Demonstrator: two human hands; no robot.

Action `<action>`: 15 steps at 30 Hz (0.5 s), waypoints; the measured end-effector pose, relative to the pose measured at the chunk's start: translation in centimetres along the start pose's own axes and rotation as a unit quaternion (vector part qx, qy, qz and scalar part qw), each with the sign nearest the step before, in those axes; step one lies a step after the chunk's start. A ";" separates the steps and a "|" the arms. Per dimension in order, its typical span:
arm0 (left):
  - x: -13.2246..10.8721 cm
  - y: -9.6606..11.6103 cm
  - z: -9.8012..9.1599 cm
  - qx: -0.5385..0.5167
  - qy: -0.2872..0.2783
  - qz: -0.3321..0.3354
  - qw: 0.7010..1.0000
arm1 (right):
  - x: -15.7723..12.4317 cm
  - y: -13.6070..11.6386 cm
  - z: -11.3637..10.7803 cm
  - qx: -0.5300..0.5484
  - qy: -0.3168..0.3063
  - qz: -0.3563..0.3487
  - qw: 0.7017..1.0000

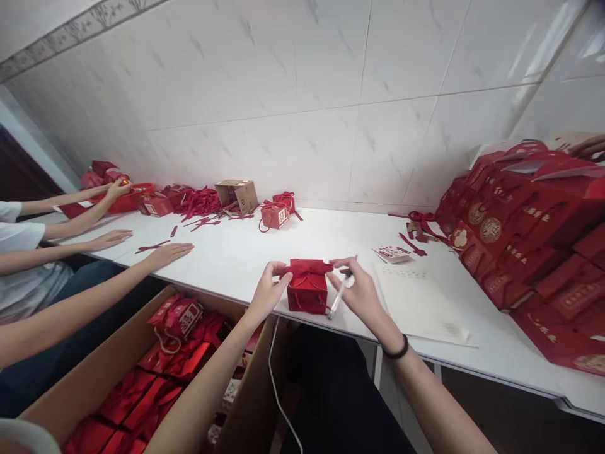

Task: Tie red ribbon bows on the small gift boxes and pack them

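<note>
A small red gift box (308,289) with a ribbon bow on top stands near the front edge of the white table (246,252). My left hand (267,290) pinches the left end of the bow. My right hand (357,290) pinches the bow's right end and also holds a white pen (336,301), which points down and to the left. A black band circles my right wrist.
Red gift bags (529,239) are piled at the right. A paper sheet (420,302) and a card (392,253) lie beside the box. Farther back are two finished boxes (276,213), a cardboard box (237,194) and ribbon scraps (201,205). Other people's arms (94,243) reach in from the left. An open carton (155,378) of red boxes stands below.
</note>
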State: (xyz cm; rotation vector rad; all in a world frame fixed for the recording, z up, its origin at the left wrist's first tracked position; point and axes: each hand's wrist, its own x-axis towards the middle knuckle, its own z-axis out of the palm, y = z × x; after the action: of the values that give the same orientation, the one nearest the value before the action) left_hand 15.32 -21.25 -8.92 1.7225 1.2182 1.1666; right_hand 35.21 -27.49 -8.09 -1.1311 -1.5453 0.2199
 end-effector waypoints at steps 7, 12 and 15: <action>-1.7 1.0 -0.1 -0.046 -0.063 0.023 0.997 | -0.5 -2.3 3.2 -0.153 -0.125 -0.194 0.961; -0.6 3.1 -0.4 0.042 -0.017 0.066 0.997 | -1.6 -1.5 4.1 -0.192 -0.048 -0.242 0.950; 0.6 4.2 -0.1 0.135 -0.110 0.118 0.978 | -2.2 -1.3 4.3 -0.187 -0.005 -0.244 0.952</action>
State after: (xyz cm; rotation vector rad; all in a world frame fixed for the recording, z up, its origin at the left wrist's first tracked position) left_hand 16.64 -21.90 -4.93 2.1856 1.0971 0.9401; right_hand 30.62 -27.95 -10.06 -0.9906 -1.8713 -0.4182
